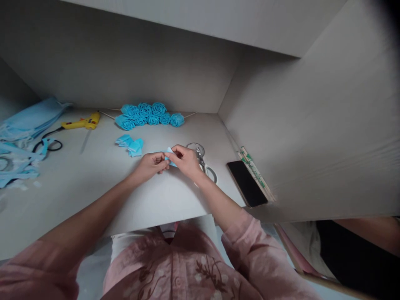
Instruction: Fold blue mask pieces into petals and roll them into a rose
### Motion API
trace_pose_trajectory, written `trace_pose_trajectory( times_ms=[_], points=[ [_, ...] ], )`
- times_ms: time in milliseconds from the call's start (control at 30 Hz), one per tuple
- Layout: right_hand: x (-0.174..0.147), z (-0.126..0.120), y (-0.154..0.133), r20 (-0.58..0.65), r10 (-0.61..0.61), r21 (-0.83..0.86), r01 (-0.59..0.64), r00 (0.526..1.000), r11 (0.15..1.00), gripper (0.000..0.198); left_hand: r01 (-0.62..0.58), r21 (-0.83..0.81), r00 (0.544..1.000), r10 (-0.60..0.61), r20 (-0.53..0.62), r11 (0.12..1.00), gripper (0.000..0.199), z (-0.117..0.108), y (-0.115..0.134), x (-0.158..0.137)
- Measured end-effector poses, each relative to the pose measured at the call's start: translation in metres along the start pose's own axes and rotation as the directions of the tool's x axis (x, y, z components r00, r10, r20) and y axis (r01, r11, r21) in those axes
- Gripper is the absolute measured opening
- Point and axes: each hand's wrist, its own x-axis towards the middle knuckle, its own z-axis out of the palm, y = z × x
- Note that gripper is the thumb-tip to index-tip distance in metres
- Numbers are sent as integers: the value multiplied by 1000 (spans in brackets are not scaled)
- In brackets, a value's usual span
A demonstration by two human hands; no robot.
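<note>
Near the middle of the table, my left hand (152, 163) and my right hand (187, 161) meet at a small light-blue fabric piece (170, 151). Both sets of fingertips pinch it, and they hide most of its shape. Beside my right hand lie scissors (211, 173) with pale handles, partly covered by that hand. A round, ring-like object (196, 146) sits at their blades. Several loose blue fabric pieces (135, 147) rest to the upper left of my hands. Behind them is a stacked row of blue fabric roses (144, 110), some on thin sticks.
To the left are a yellow glue gun (91, 121), a pile of blue face masks (34, 118) and tangled blue strips (23, 162). A phone (247, 183) and paper-wrapped sticks (256, 174) lie by the right partition (312, 137). Another person's arm (371, 233) shows at lower right.
</note>
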Motion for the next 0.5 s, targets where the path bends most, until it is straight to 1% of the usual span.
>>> trace_pose_trajectory(
  times_ms=[167, 300, 500],
  points=[
    [-1, 1, 0, -35, -25, 15, 25, 999, 1000, 28, -6, 20, 1000, 6, 22, 1000, 25, -1, -2, 1],
    [-1, -1, -3, -35, -34, 46, 35, 999, 998, 32, -10, 34, 1000, 9, 27, 999, 27, -1, 0, 1],
    [-2, -2, -5, -39, -31, 36, 33, 999, 999, 33, -7, 32, 1000, 6, 18, 999, 26, -1, 0, 1]
  ],
)
